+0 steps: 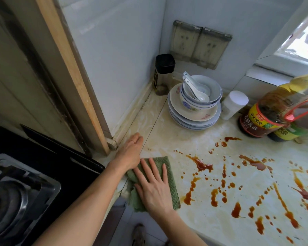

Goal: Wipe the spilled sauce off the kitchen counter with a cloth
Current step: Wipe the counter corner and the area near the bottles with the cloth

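Sauce (202, 166) spattered right of centre, unwiped

Cloth (172, 190) lies lower centre under the right hand (153, 187), fingers flat and spread; left hand (132, 151) rests open-fingered on the counter (167, 137). Press evenly, sweep rightward, gathering inward, not smearing.

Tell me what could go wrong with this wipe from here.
1. The cloth is small against the wide sauce spill, so it may smear rather than lift.
2. Sauce lies near the counter front edge and could be pushed off.
3. A long sweep might knock the bottles.
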`<state>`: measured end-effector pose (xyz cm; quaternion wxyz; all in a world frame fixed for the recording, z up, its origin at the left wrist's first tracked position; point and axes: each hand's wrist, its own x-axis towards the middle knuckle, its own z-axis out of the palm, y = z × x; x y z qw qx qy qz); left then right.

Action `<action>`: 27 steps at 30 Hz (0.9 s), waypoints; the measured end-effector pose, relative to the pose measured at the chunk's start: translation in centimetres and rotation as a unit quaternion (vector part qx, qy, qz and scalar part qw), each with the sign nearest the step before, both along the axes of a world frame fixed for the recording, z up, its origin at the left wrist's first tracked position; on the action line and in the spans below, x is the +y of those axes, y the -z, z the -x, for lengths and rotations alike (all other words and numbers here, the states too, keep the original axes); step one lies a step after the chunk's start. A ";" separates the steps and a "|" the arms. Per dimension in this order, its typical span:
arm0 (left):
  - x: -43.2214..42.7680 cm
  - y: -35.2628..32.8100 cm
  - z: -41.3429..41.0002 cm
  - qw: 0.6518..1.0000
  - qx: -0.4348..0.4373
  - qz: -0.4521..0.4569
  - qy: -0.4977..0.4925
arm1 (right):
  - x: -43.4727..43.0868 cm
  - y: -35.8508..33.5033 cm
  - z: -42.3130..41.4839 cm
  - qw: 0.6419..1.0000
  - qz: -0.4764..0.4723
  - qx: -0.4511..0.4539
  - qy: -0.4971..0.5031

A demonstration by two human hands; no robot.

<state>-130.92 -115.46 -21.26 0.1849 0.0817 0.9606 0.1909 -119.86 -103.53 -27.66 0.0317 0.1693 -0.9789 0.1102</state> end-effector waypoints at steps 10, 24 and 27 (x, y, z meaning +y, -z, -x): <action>-0.5 0.6 0.2 1.000 0.006 -0.010 0.013 | 3.3 -0.4 1.7 0.988 0.090 -0.019 0.125; -0.3 0.2 0.2 1.000 -0.007 -0.025 -0.002 | 3.4 0.2 4.7 0.986 0.043 -0.018 0.162; -0.1 0.2 0.3 1.000 -0.002 -0.016 -0.003 | 2.0 0.3 2.6 0.996 0.021 -0.003 0.091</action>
